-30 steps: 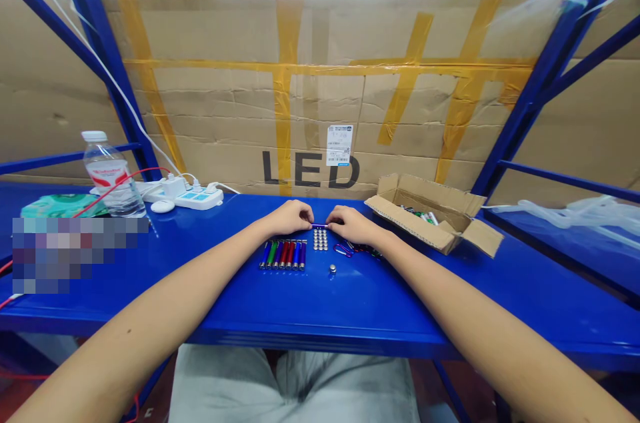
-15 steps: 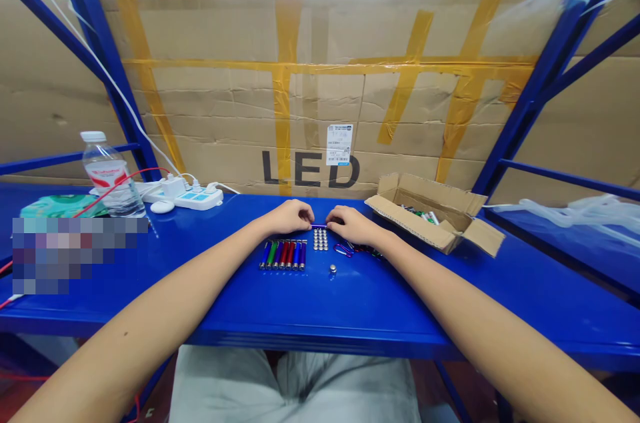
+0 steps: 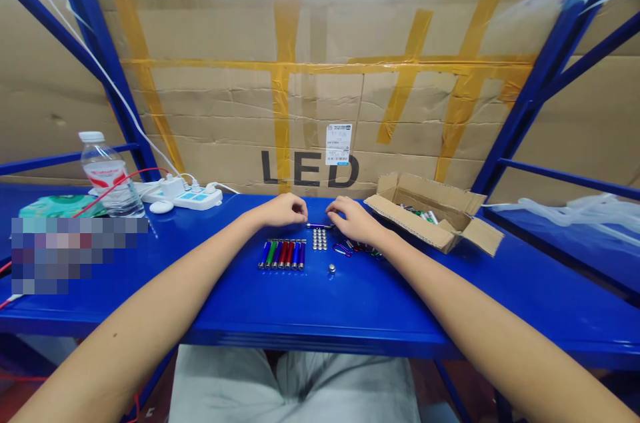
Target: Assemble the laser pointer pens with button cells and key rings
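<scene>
My left hand rests on the blue table with its fingers curled under; what they hold, if anything, is hidden. My right hand is curled too, its fingertips at the right end of a small purple flashlight that lies crosswise between the hands. Just in front lies a row of several coloured mini flashlights. Beside them is a block of silver button cells, and a single silver piece sits nearer to me. Coloured carabiner clips lie under my right wrist.
An open cardboard box with more parts stands at the right. A water bottle, a white power strip with cables and a green packet are at the left. A taped cardboard wall closes the back.
My hands have drawn apart and slightly away from me. The left hand has come off the purple flashlight, which now lies exposed on the table between them.
</scene>
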A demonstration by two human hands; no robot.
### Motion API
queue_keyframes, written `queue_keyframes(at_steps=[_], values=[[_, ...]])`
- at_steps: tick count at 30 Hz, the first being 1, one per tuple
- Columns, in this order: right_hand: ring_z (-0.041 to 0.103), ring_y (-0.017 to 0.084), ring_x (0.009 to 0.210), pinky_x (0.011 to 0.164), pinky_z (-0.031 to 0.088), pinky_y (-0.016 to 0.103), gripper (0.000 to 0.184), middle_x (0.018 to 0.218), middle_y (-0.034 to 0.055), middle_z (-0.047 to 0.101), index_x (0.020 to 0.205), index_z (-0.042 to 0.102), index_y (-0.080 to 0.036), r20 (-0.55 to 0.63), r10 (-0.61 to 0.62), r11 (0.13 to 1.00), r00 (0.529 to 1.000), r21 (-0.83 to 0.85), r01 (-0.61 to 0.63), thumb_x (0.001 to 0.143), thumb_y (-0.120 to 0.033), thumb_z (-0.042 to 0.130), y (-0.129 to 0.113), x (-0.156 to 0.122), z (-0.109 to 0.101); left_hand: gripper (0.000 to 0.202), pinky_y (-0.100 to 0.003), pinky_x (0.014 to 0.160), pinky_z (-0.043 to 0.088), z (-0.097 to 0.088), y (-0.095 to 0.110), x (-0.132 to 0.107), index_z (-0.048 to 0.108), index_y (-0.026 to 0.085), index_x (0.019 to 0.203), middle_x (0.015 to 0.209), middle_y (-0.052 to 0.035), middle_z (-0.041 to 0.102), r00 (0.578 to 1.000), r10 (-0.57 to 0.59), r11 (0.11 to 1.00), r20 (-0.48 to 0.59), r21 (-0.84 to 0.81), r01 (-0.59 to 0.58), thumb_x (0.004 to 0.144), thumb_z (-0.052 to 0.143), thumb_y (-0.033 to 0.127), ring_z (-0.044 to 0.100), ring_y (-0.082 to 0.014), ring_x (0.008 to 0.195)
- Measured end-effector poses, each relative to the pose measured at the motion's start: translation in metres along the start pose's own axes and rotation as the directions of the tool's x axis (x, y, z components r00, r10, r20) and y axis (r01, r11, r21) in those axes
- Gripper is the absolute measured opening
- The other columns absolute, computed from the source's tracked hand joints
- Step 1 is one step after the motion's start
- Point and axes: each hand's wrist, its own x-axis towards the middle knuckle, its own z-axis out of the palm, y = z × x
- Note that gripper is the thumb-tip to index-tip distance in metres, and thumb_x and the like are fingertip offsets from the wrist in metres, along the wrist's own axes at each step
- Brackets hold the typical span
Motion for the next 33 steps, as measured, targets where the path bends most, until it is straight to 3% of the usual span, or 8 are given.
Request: queue_keyframes(at_steps=[2,5,9,17,23,28,33], values=[[0.057,0.019,0.082,0.079,0.044,0.032,0.019,0.084,0.0066,0.066,0.088,0.071,-0.016,0.009,-0.08,0.996,0.997,0.034,0.08,0.088,-0.014,0.051,-0.016,-0.004,-0.008,0.011,-0.027,0.065,0.042,-0.008,0.005,-0.004,0.072,0.018,0.072,0.071,-0.0022,0.07,0.995,0.02,1.0,0.095,0.003,-0.021,0.07,0.065,0.026,0.058,-0.0146,0.067],[0.056,0.019,0.08,0.078,0.043,0.033,0.019,0.079,0.0052,0.066,0.088,0.073,-0.018,0.119,-0.261,0.965,0.958,0.063,0.255,0.087,-0.014,0.055,-0.041,-0.012,-0.015,0.012,-0.025,0.062,0.04,-0.012,0.013,-0.009,0.074,0.019,0.074,0.07,-0.0005,0.07,0.978,0.011,0.999,0.206,0.038,-0.019,0.069,0.067,0.028,0.058,-0.0134,0.064],[0.057,0.021,0.092,0.088,0.043,0.037,0.024,0.092,0.0083,0.069,0.096,0.076,-0.018,0.226,-0.391,0.92,0.892,0.097,0.378,0.086,-0.011,0.056,-0.06,-0.019,-0.014,0.012,-0.025,0.059,0.039,-0.007,0.018,-0.011,0.074,0.018,0.072,0.066,0.0009,0.068,0.966,-0.03,0.995,0.258,0.096,0.006,0.066,0.068,0.027,0.056,-0.0129,0.062],[0.056,0.023,0.099,0.09,0.045,0.039,0.028,0.102,0.0104,0.07,0.102,0.076,-0.018,0.253,-0.41,0.911,0.876,0.065,0.408,0.085,-0.009,0.056,-0.065,-0.021,-0.009,0.016,-0.023,0.061,0.039,-0.005,0.017,-0.009,0.074,0.016,0.076,0.07,0.0006,0.069,0.954,-0.045,0.995,0.296,0.098,0.016,0.067,0.068,0.028,0.057,-0.0124,0.065],[0.057,0.023,0.097,0.089,0.045,0.037,0.025,0.094,0.0099,0.071,0.095,0.077,-0.015,0.284,-0.404,0.914,0.869,0.087,0.397,0.083,-0.008,0.056,-0.069,-0.021,-0.012,0.022,-0.022,0.058,0.037,-0.003,0.019,-0.008,0.072,0.014,0.076,0.068,0.0002,0.066,0.956,-0.07,0.987,0.286,0.156,0.026,0.068,0.068,0.034,0.053,-0.0115,0.063],[0.058,0.019,0.09,0.091,0.042,0.035,0.02,0.087,0.0053,0.072,0.088,0.075,-0.017,0.349,-0.433,0.901,0.831,0.178,0.395,0.084,-0.01,0.057,-0.071,-0.023,-0.019,0.023,-0.023,0.06,0.039,-0.006,0.017,-0.008,0.072,0.013,0.076,0.071,-0.0024,0.069,0.97,-0.087,0.981,0.227,0.191,0.043,0.068,0.067,0.033,0.056,-0.0133,0.065],[0.057,0.017,0.082,0.081,0.042,0.03,0.013,0.077,0.0039,0.068,0.081,0.07,-0.016,0.399,-0.418,0.907,0.816,0.144,0.395,0.087,-0.023,0.061,-0.081,-0.028,-0.022,0.022,-0.024,0.061,0.041,-0.01,0.011,-0.007,0.074,0.014,0.075,0.072,-0.0032,0.071,0.973,-0.118,0.975,0.201,0.207,0.075,0.067,0.067,0.033,0.058,-0.0147,0.067]])
